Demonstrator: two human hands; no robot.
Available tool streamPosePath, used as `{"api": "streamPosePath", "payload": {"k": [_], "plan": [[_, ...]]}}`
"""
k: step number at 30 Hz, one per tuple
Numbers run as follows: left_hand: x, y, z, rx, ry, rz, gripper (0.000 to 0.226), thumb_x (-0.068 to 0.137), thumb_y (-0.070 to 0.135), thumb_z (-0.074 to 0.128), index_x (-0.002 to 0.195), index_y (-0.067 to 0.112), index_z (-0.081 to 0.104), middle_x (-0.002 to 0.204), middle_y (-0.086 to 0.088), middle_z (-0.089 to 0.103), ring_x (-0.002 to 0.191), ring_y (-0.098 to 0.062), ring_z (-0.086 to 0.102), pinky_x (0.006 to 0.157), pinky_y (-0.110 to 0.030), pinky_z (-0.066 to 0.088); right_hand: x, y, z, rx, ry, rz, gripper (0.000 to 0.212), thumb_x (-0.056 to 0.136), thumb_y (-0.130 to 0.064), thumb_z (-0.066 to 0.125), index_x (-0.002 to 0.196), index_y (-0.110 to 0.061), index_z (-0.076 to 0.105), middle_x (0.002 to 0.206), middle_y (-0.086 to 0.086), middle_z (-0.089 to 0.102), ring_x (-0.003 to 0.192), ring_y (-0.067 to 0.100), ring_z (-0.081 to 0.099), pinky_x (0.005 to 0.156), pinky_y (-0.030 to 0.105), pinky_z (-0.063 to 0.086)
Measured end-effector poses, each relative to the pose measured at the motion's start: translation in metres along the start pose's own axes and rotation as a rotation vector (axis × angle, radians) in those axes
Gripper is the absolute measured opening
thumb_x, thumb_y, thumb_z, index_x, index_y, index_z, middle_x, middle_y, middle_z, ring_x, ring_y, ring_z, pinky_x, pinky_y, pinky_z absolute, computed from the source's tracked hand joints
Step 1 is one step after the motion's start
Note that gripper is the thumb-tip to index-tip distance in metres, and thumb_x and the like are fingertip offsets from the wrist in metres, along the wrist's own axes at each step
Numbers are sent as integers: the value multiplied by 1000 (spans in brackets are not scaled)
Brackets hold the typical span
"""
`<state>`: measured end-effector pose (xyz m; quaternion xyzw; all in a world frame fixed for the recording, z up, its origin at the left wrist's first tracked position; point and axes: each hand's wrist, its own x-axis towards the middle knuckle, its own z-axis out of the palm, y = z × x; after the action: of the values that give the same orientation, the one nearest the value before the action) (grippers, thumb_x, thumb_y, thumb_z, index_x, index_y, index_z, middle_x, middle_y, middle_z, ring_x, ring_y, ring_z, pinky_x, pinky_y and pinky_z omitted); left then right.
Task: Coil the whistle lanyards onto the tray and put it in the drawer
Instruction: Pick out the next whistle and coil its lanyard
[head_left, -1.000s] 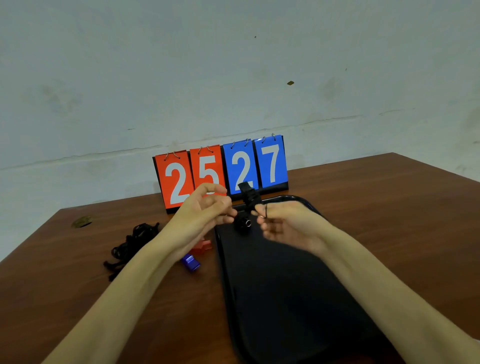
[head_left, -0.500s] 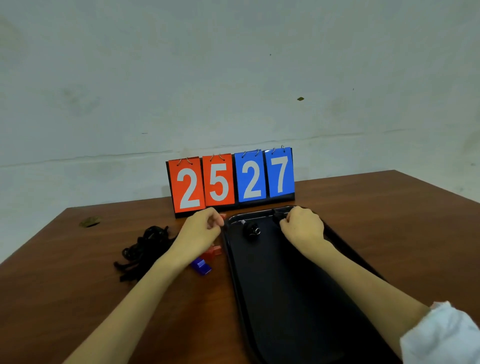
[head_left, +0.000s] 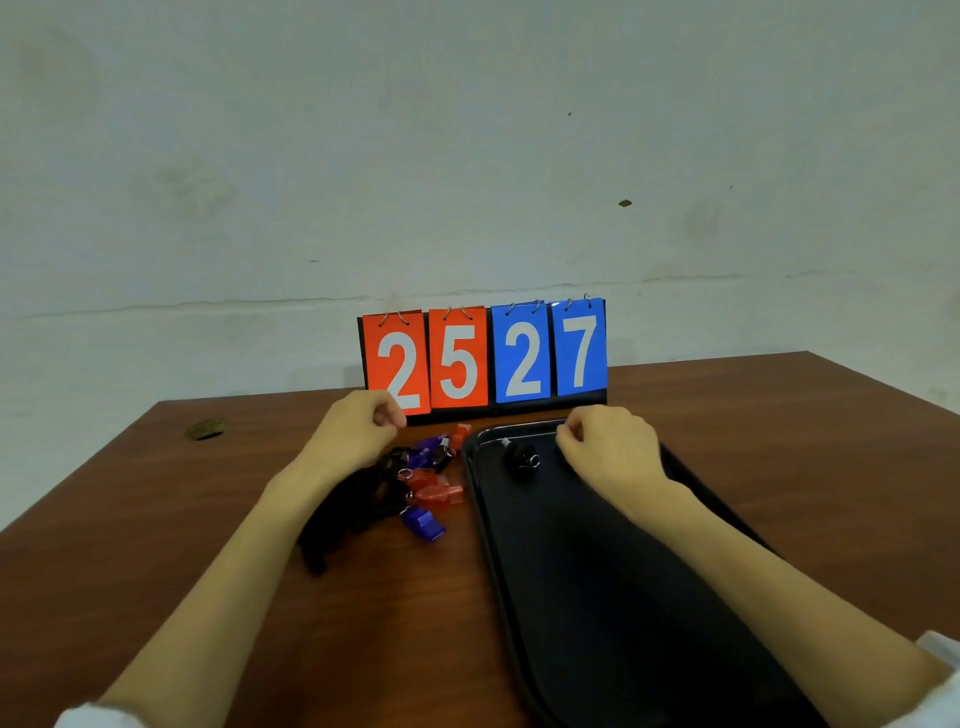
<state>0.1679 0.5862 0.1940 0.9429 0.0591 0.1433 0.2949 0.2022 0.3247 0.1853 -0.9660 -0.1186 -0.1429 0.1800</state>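
A black tray lies on the table's right half, its long side running away from me. A black whistle with a metal ring rests near its far left corner. My right hand hovers over the tray's far end, fingers curled, fingertips pinching the whistle's black lanyard, which barely shows against the tray. My left hand is a loose fist holding nothing, just above a pile of red and blue whistles. Their tangled black lanyards lie left of the tray.
A flip scoreboard reading 25 and 27 stands just behind the tray and both hands. A cable hole sits at the table's far left. A pale wall rises behind the brown wooden table.
The black whistle went from between my raised hands down onto the tray's far end. My left hand let go and moved left over the pile; the view shifted so more whistles show.
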Motion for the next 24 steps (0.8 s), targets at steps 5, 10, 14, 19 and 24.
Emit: {"api": "streamPosePath", "payload": {"k": [5,10,14,19,24], "plan": [[1,-22,14,118,-5,29,13,92,12,53,93,19,63,102,-1,57,85,-9,53,80,-23,43,7,-58,30,199,-218,-241,19,91,-25,55,106,-18,64,101,-1,66,92,12,61,81,27,51],[-1,-29,40,280,-8,177,26,94,31,49,115,25,63,110,-3,56,103,-20,51,91,-39,45,34,-90,72,61,-266,-403,31,86,-17,59,117,-18,60,119,7,56,109,25,53,92,41,48],[0,-33,42,300,-34,153,23,92,35,53,108,22,63,105,-3,55,96,-19,52,84,-38,47,43,-97,82,17,-278,-437,34,83,-12,60,117,-17,58,119,9,53,107,26,53,91,40,48],[4,-39,36,254,-21,17,28,81,43,64,90,17,69,91,2,61,81,-14,58,77,-38,52,50,-99,85,27,-304,-464,42,81,-13,66,121,-12,54,120,9,50,105,23,53,89,33,48],[5,-37,32,242,-76,-58,28,79,42,66,83,14,69,83,1,66,74,-13,62,70,-34,54,51,-101,84,30,-267,-468,32,82,-11,67,114,-11,62,115,9,59,102,22,57,89,31,50]]}}
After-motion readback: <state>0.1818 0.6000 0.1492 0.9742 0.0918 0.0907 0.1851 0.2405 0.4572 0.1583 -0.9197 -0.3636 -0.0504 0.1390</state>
